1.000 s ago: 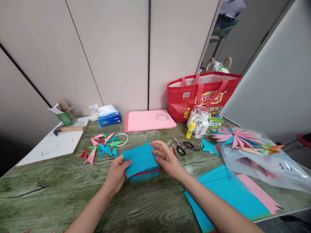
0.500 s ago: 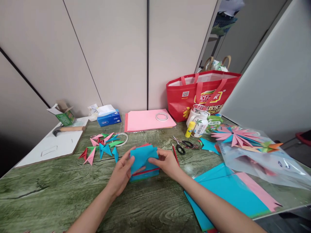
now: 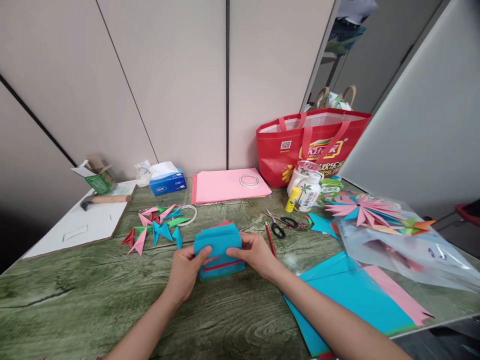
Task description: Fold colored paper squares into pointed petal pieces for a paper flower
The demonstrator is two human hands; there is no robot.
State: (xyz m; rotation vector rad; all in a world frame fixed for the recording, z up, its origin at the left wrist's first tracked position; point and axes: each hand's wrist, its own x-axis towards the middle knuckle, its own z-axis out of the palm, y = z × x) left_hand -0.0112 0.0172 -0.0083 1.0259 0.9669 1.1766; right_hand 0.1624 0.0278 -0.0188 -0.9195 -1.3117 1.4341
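Note:
A small blue paper sheet (image 3: 219, 241) is held up between my two hands, its upper part bent over. My left hand (image 3: 189, 270) pinches its left edge, thumb in front and fingers behind. On the right edge, my right hand (image 3: 255, 252) grips it the same way. Beneath the sheet lies a stack of coloured paper squares (image 3: 225, 271) on the table, blue on top with red and green edges showing. Several folded paper pieces (image 3: 161, 231) in pink, red, green and blue lie left of the stack.
Scissors (image 3: 278, 229) and a red pencil (image 3: 270, 240) lie right of my hands. Large blue sheets (image 3: 348, 295) sit under my right forearm. Farther back are pink sheets (image 3: 225, 186), a glue stick (image 3: 293, 199), a red bag (image 3: 273, 155) and a tissue box (image 3: 168, 183). A hammer (image 3: 108, 199) rests at left.
The blue sheet has tilted and now looks shorter, its upper part bent over. My left hand has shifted slightly left and down, its thumb now pressing the front. My right hand has barely moved.

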